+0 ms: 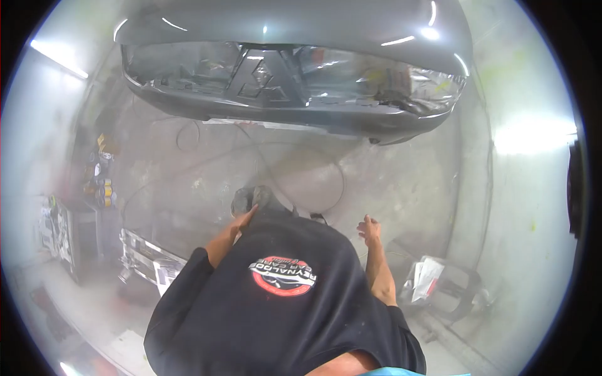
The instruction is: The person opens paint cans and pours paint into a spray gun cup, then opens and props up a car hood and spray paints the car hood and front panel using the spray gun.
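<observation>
My left hand (249, 217) is low at the front of my black shirt (251, 326), close beside my dark shoes (254, 199). Its fingers are mostly hidden, and I cannot see anything in it. Out to the side, clear of the shirt, is my right hand (369, 228). Its fingers are loosely bent and apart, with nothing visible in them. Ahead of both hands, touching neither, stands the glossy dark grey front of a car (276, 109). A grille panel with a three-diamond emblem (260, 78) sits in its middle.
A thin hose (342, 182) loops across the grey floor. Cans (105, 192) stand at the left, near a rack (147, 250). Papers (426, 276) lie on a dark part (461, 294) at the right. Pale walls (527, 207) with bright lamps enclose the space.
</observation>
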### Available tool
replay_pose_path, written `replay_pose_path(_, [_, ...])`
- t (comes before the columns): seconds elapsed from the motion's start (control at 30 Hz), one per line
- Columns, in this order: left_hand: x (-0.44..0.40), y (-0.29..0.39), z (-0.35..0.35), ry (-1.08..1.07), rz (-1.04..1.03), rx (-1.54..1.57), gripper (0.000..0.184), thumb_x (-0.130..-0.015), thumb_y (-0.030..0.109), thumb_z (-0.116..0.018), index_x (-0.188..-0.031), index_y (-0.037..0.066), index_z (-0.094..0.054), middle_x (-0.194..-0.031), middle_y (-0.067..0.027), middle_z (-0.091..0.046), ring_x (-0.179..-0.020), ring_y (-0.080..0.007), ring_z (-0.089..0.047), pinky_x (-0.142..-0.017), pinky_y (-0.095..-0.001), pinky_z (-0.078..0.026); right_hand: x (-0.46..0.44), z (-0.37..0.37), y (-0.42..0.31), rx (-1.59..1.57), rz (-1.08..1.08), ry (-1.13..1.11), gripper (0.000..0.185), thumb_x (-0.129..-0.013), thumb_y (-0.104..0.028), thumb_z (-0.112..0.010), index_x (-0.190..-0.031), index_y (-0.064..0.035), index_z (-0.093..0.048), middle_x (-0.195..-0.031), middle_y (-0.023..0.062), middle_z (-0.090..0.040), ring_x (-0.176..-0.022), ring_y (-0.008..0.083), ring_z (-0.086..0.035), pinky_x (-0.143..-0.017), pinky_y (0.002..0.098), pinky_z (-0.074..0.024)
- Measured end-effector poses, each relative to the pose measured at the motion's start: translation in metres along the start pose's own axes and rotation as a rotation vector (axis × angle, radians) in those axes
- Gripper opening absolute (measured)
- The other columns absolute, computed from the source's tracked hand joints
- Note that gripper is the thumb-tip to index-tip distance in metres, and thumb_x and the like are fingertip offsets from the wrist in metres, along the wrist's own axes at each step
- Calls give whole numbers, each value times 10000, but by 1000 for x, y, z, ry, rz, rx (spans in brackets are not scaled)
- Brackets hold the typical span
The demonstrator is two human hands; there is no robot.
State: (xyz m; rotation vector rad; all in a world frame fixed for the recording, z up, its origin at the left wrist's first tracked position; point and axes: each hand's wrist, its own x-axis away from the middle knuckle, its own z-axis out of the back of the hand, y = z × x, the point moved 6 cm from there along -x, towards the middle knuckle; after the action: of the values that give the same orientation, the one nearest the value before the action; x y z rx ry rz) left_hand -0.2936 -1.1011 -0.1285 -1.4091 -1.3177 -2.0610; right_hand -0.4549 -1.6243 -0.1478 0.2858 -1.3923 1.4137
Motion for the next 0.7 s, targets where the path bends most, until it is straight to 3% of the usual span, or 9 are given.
replay_pose_path(0.13, [30, 12, -79, 38, 33, 158, 943, -896, 770, -526, -1499, 46, -491, -1508, -207, -499, -1394, -356, -465, -1141, -506, -359, -25, 39, -34, 164, -79, -64, 539, -1026, -403, -577, -1320, 48, -546, -1106, 228, -702, -911, 330, -712, -770, 490, -564])
replay_pose_path(0.17, [37, 17, -90, 14, 91, 188, 944, -901, 769, -520, -1498, 39, -490, -1497, -208, -511, -1382, -359, -482, -1138, -505, -366, -32, 44, -41, 212, -56, -46, 516, -1013, -363, -598, -1303, 62, -560, -957, 190, -710, -732, 257, -690, -556, 375, -516])
replay_pose_path(0.23, [63, 38, -109, -49, 261, 218, 921, -920, 756, -509, -1481, 25, -513, -1462, -197, -556, -1344, -351, -530, -1127, -498, -387, -36, 40, -63, 295, 5, -105, 478, -1007, -358, -597, -1259, 48, -596, -929, 159, -712, -749, 234, -689, -561, 358, -514])
replay_pose_path(0.33, [-9, -24, -138, -151, 196, 383, 880, -897, 759, -551, -1398, 37, -610, -1413, -176, -604, -1289, -342, -578, -1098, -485, -427, -43, 23, -82, 341, 45, -188, 532, -1003, -381, -597, -1319, 44, -553, -1027, 184, -716, -840, 276, -711, -679, 423, -558])
replay_pose_path(0.37, [5, -6, -150, -201, 169, 421, 897, -869, 774, -575, -1383, 39, -623, -1408, -173, -608, -1282, -339, -582, -1083, -477, -442, -49, 17, -85, 357, 58, -221, 564, -1002, -392, -595, -1355, 43, -527, -1079, 202, -718, -885, 301, -722, -739, 460, -581])
replay_pose_path(0.47, [42, 56, -171, -310, 3, 453, 936, -802, 799, -638, -1369, 54, -634, -1390, -166, -619, -1261, -335, -594, -1041, -465, -481, -55, 12, -81, 430, 70, -268, 544, -999, -387, -596, -1331, 42, -546, -1051, 194, -726, -852, 293, -724, -712, 460, -580])
replay_pose_path(0.57, [-5, 25, -175, -297, -65, 324, 902, -816, 749, -656, -1415, 77, -591, -1404, -168, -605, -1265, -344, -586, -1029, -494, -485, -64, 31, -60, 538, 68, -147, 446, -996, -389, -608, -1093, 39, -682, -841, 109, -690, -754, 196, -672, -573, 353, -526])
replay_pose_path(0.63, [-24, 6, -176, -273, 213, 188, 809, -883, 665, -636, -1444, 87, -560, -1455, -170, -565, -1300, -350, -558, -1056, -534, -458, -53, 44, -62, 783, 96, -153, 450, -991, -392, -598, -1032, 45, -694, -801, 108, -682, -725, 198, -662, -581, 363, -526])
replay_pose_path(0.7, [-32, 3, -173, -206, 247, 116, 898, -824, 702, -677, -1472, 99, -529, -1444, -198, -562, -1253, -410, -582, -977, -549, -504, -45, 56, -73, 954, 159, -145, 456, -985, -394, -583, -988, 48, -699, -766, 116, -676, -702, 213, -655, -589, 383, -524])
